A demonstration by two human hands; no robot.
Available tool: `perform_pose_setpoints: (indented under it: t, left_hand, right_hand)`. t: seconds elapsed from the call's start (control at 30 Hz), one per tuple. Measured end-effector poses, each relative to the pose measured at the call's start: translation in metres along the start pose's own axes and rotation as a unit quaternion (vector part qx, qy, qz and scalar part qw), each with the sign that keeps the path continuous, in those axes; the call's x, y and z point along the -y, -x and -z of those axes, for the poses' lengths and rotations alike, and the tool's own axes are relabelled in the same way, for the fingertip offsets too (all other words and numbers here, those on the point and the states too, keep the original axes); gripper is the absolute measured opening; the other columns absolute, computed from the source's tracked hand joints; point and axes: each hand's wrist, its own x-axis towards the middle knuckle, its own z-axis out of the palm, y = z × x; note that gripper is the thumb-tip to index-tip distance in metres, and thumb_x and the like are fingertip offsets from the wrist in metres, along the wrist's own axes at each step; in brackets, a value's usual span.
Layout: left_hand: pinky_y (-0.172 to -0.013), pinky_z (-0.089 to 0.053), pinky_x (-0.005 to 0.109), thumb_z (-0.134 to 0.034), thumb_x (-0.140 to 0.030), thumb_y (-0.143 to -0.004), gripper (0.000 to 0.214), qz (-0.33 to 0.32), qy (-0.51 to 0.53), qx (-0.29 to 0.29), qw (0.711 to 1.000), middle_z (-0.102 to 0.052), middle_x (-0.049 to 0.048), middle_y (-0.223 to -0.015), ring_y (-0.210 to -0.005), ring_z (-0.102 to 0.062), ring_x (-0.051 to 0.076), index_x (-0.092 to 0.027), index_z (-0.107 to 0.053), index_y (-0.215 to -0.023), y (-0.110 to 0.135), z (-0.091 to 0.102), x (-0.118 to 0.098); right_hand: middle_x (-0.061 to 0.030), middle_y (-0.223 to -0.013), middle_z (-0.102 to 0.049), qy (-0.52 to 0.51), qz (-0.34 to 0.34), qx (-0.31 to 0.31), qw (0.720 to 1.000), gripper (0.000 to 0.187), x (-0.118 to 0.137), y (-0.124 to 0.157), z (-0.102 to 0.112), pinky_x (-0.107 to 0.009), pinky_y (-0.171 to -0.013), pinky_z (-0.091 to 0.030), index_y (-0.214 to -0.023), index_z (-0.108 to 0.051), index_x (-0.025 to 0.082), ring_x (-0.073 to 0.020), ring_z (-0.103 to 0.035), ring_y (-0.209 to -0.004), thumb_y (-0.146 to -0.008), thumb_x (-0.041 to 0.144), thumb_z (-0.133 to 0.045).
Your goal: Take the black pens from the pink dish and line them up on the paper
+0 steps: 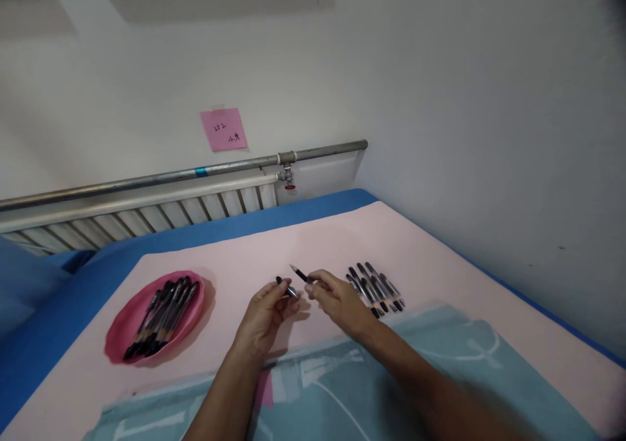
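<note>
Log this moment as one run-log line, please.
left hand: holding pen cap | right hand: holding uncapped pen | pink bowl: pens inside | loose pens: right, on pink surface

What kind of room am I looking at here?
Probably a lived-in room, perhaps a bedroom, though I can't be sure: a radiator and a metal pipe run along the wall, and a light blue patterned cloth lies over the pink sheet.

dim, soft light casts faint shadows beneath the hands (267,310), while the upper right corner blurs dark.
</note>
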Motion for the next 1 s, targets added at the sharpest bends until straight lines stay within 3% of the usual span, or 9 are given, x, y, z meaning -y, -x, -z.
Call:
perform_pose_setpoints:
  t: [0.13, 0.27, 0.57, 0.73, 0.87, 1.0]
  left_hand:
    - [-0.062, -0.054, 0.025, -0.054, -0.010, -0.080, 0.009, -0.006, 0.100, -0.070, 0.992, -0.067, 0.0063, -0.065, -0.066, -0.066, 0.015, -0.010, -0.062, -0.077, -0.005, 0.009, -0.019]
    - [-0.065, -0.055, 0.026, -0.049, -0.010, -0.083, 0.015, -0.014, 0.122, -0.080, 0.989, -0.068, 0.0054, -0.066, -0.067, -0.067, 0.014, -0.011, -0.061, -0.074, -0.006, 0.012, -0.025]
    - [-0.061, -0.054, 0.026, -0.058, -0.012, -0.077, 0.005, -0.037, 0.063, -0.054, 0.996, -0.068, 0.0068, -0.069, -0.063, -0.066, 0.015, -0.010, -0.062, -0.079, -0.003, 0.006, -0.015]
    - [-0.057, -0.053, 0.023, -0.068, -0.017, -0.068, 0.013, -0.060, -0.004, -0.055, 0.997, -0.067, 0.0034, -0.068, -0.059, -0.064, 0.012, -0.011, -0.061, -0.077, -0.002, 0.001, -0.003]
    - [-0.054, -0.051, 0.021, -0.073, -0.022, -0.063, 0.019, -0.049, -0.022, -0.051, 0.997, -0.066, 0.0025, -0.065, -0.056, -0.062, 0.011, -0.012, -0.060, -0.074, -0.001, -0.005, 0.007]
    - [-0.053, -0.049, 0.020, -0.074, -0.025, -0.061, 0.021, -0.039, -0.037, -0.043, 0.998, -0.065, 0.0019, -0.064, -0.054, -0.061, 0.010, -0.012, -0.058, -0.069, 0.000, -0.009, 0.011]
  right_hand:
    - [-0.0010, -0.072, -0.060, 0.080, 0.061, 0.012, 0.995, 0.022, 0.002, 0.001, 0.000, -0.024, -0.063, -0.038, -0.090, -0.060, 0.019, -0.0137, -0.053, -0.067, -0.084, 0.030, -0.042]
    - [-0.0023, -0.079, -0.063, 0.124, 0.099, 0.044, 0.986, 0.023, 0.001, 0.004, -0.006, -0.024, -0.066, -0.038, -0.091, -0.060, 0.020, -0.0145, -0.055, -0.073, -0.087, 0.028, -0.040]
    - [-0.0019, -0.077, -0.063, 0.160, 0.097, 0.051, 0.981, 0.022, -0.003, 0.004, -0.006, -0.023, -0.062, -0.036, -0.091, -0.060, 0.020, -0.0142, -0.055, -0.070, -0.087, 0.026, -0.039]
    - [-0.0041, -0.082, -0.064, 0.186, 0.083, 0.041, 0.978, 0.021, -0.004, 0.005, -0.009, -0.023, -0.063, -0.037, -0.096, -0.058, 0.019, -0.0152, -0.057, -0.073, -0.085, 0.026, -0.042]
    - [-0.0058, -0.090, -0.065, 0.204, 0.071, 0.028, 0.976, 0.027, -0.006, 0.007, -0.012, -0.023, -0.065, -0.038, -0.109, -0.053, 0.019, -0.0155, -0.058, -0.077, -0.084, 0.025, -0.044]
    - [-0.0059, -0.095, -0.064, 0.215, 0.081, 0.036, 0.973, 0.026, -0.005, 0.007, -0.011, -0.023, -0.069, -0.039, -0.108, -0.053, 0.020, -0.0159, -0.058, -0.083, -0.085, 0.023, -0.041]
